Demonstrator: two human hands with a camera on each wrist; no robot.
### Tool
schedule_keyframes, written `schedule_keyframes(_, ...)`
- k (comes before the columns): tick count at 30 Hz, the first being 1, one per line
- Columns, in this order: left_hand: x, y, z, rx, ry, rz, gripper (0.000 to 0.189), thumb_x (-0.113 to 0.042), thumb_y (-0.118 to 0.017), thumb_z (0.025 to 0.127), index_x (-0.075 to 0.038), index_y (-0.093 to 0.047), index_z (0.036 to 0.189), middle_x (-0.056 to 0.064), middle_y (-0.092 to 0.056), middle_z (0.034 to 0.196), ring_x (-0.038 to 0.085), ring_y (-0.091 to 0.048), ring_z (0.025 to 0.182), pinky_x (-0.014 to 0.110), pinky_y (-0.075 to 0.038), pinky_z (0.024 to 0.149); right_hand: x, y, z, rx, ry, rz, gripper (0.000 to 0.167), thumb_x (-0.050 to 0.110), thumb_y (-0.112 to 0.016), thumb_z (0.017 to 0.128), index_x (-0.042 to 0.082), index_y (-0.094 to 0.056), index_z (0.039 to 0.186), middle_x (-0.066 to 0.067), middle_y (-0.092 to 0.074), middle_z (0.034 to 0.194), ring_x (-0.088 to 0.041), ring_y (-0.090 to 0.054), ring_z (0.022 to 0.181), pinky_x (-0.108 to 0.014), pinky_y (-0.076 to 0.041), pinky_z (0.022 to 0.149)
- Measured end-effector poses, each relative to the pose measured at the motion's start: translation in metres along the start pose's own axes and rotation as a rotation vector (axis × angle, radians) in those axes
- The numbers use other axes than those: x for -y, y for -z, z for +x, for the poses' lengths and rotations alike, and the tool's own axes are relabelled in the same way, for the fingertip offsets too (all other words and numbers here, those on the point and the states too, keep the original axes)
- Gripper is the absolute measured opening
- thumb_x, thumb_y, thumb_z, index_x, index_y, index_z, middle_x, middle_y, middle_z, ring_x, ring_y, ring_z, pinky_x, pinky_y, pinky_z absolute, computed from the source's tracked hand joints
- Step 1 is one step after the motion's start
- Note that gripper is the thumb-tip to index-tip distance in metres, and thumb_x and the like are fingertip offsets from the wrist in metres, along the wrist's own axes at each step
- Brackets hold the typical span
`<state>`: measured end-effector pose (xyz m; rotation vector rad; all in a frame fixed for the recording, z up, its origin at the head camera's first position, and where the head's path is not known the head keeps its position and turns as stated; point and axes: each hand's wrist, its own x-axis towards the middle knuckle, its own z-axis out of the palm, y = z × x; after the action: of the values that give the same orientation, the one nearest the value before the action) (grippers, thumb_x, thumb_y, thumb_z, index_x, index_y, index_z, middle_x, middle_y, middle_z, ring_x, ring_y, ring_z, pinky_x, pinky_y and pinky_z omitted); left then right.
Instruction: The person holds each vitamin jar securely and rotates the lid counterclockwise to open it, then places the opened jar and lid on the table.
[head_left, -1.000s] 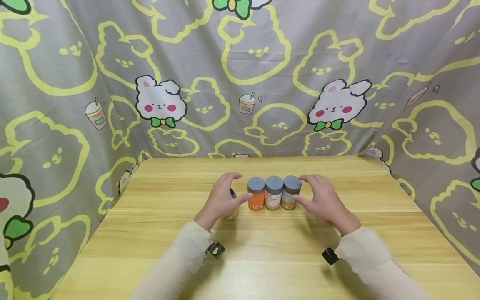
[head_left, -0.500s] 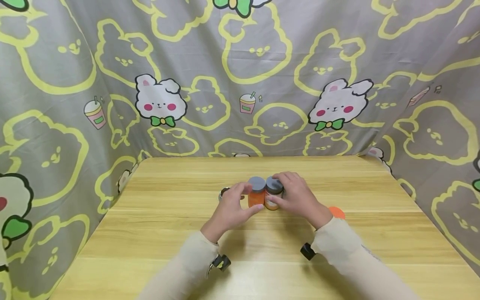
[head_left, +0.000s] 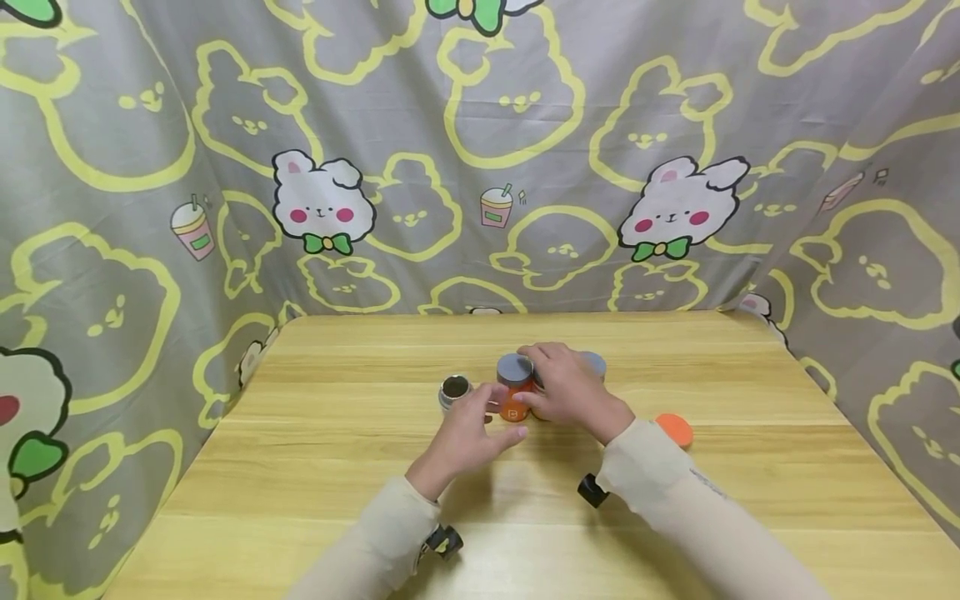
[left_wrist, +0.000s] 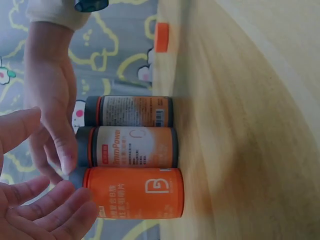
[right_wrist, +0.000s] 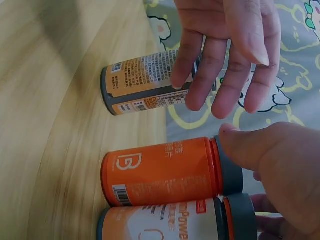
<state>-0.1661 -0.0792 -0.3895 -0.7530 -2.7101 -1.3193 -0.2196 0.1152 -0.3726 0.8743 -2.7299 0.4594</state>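
Observation:
My right hand (head_left: pixel 573 387) reaches over the row of supplement jars, thumb at the grey lid of the orange jar (head_left: pixel 515 392) and other fingers behind the lids. The white-and-orange jar (left_wrist: pixel 131 146) stands in the middle of the row, mostly covered by that hand in the head view. Behind the hand shows the grey lid of a third jar (head_left: pixel 594 363). Palm facing the orange jar, my left hand (head_left: pixel 465 433) holds nothing, its fingers spread and loosely bent. Just beyond its fingers stands a separate jar (head_left: pixel 454 388) with an uncovered dark mouth.
An orange round cap (head_left: pixel 674 430) lies on the wooden table (head_left: pixel 300 467), right of the row and near my right sleeve. A patterned grey curtain (head_left: pixel 420 125) hangs behind the table and along its sides.
My right hand has moved left along the lids from the rightmost jar. My left hand has come nearer me and slightly right, revealing the uncovered jar's mouth. The orange cap now shows.

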Motion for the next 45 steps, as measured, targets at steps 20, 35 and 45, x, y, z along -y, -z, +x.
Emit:
schedule_keyframes(20, 0.002, -0.002, -0.007, 0.001, 0.044, 0.044, 0.056, -0.033, -0.074, 0.086, -0.004, -0.051, 0.129, 0.011, -0.058, 0.122, 0.03, -0.061, 0.104, 0.038, -0.051, 0.086, 0.009, -0.012, 0.002, -0.004, 0.016, -0.1, 0.046, 0.041, -0.074, 0.084, 0.016, -0.06, 0.12, -0.008, -0.061, 0.117, -0.033, -0.049, 0.117, -0.058, -0.036, 0.095)
schedule_keyframes(35, 0.004, -0.004, -0.009, 0.003, 0.063, 0.083, 0.062, -0.032, -0.074, 0.086, 0.0, -0.047, 0.131, 0.015, -0.055, 0.123, 0.032, -0.06, 0.106, 0.042, -0.051, 0.087, 0.017, -0.012, -0.006, -0.008, 0.016, -0.077, 0.05, 0.046, -0.072, 0.083, 0.014, -0.061, 0.119, -0.006, -0.066, 0.114, -0.031, -0.045, 0.116, -0.057, -0.029, 0.093)
schedule_keyframes(45, 0.008, -0.01, -0.011, 0.041, 0.074, 0.122, 0.068, -0.033, -0.077, 0.082, 0.0, -0.045, 0.132, 0.014, -0.054, 0.124, 0.03, -0.058, 0.106, 0.041, -0.049, 0.088, 0.022, -0.008, -0.016, -0.111, 0.039, -0.017, 0.05, 0.048, -0.073, 0.078, 0.015, -0.065, 0.115, -0.004, -0.067, 0.103, -0.027, -0.049, 0.104, -0.055, -0.03, 0.089)
